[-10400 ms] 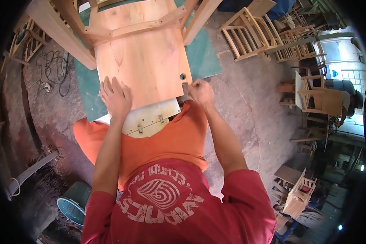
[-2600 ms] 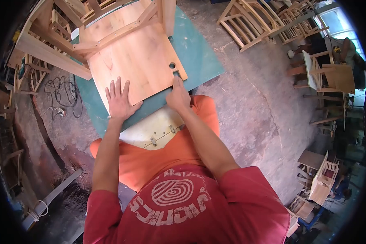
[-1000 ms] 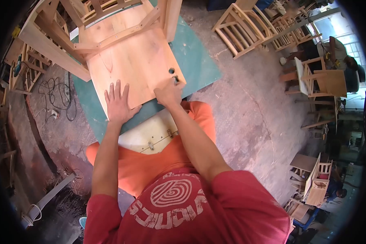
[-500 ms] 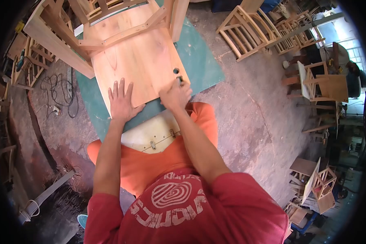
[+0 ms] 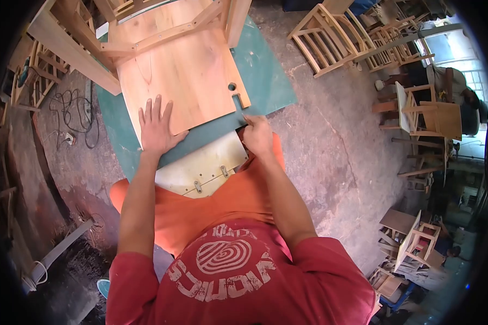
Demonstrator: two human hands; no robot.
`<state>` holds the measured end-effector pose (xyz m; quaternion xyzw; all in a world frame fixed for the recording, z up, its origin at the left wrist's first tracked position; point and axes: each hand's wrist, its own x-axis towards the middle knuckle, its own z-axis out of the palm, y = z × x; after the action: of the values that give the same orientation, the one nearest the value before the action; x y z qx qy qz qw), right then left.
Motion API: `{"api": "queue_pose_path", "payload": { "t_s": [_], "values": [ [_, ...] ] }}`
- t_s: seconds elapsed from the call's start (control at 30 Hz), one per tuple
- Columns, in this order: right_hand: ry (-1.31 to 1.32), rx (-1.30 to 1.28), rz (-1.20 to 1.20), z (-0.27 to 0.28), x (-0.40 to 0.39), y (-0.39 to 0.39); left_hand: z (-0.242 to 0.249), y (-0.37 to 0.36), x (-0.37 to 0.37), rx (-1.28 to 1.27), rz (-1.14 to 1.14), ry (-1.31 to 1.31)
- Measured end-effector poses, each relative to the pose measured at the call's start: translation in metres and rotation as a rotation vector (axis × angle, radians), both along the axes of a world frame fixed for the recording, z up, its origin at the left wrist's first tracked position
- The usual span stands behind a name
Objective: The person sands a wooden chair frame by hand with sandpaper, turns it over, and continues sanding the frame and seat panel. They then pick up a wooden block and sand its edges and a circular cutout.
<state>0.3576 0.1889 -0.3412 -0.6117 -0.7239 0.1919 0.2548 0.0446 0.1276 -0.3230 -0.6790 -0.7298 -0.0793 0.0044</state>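
Note:
A pale wooden panel (image 5: 173,65) with a wooden frame fixed across it lies on a green sheet (image 5: 271,76). My left hand (image 5: 157,130) rests flat near the panel's front left, fingers spread. At the panel's front right corner are a round hole (image 5: 232,86) and a narrow slot (image 5: 236,102) open at the edge. Just off that slot, my right hand (image 5: 258,135) is closed, with a small, thin dark tip poking out toward the slot. I cannot tell what it is. Between my orange-clad legs sits a whitish board with small metal latches (image 5: 198,187).
Wooden chairs (image 5: 331,40) stand at the upper right, with more wooden furniture (image 5: 412,238) at the lower right. A person (image 5: 461,103) is among furniture at the far right. A black cable (image 5: 73,116) lies coiled on the concrete floor at left.
My right hand has moved back toward me, off the slot, so the slot now shows. My left hand stays on the panel. The view has shifted slightly.

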Motion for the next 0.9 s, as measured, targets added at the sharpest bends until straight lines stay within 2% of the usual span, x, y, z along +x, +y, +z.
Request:
{"api": "queue_pose_path", "payload": {
  "t_s": [0.07,0.1,0.13,0.2,0.27,0.33,0.57,0.63,0.77,0.87,0.9],
  "values": [
    [0.232,-0.157,-0.001,0.01,0.013,0.006,0.001,0.0,0.001,-0.011,0.006,-0.001],
    [0.45,-0.316,-0.093,0.014,0.017,0.01,0.002,0.0,0.0,-0.025,0.006,0.001],
    [0.452,-0.315,-0.088,0.026,0.014,0.013,0.003,0.0,0.0,-0.022,0.01,0.004],
    [0.487,-0.392,-0.263,0.045,0.01,0.023,0.006,0.001,0.002,-0.036,0.01,0.009],
    [0.48,-0.418,-0.25,0.042,0.011,0.036,0.005,0.0,0.001,-0.027,0.006,-0.006],
    [0.179,-0.22,-0.105,0.035,0.008,0.05,0.005,0.001,-0.001,-0.014,0.009,-0.022],
    [-0.13,-0.183,0.117,0.034,-0.022,0.095,0.005,0.0,-0.001,-0.03,0.014,-0.043],
    [-0.321,-0.091,0.263,0.031,-0.028,0.11,0.006,0.0,-0.003,-0.05,0.024,-0.054],
    [-0.364,-0.244,0.236,0.046,-0.034,0.129,0.006,0.001,-0.002,-0.06,0.027,-0.063],
    [-0.322,-0.235,0.172,0.041,-0.03,0.13,0.007,0.0,-0.005,-0.061,0.033,-0.091],
    [-0.246,-0.309,0.14,0.043,-0.028,0.129,0.007,-0.001,-0.006,-0.059,0.022,-0.102]
  ]
}}
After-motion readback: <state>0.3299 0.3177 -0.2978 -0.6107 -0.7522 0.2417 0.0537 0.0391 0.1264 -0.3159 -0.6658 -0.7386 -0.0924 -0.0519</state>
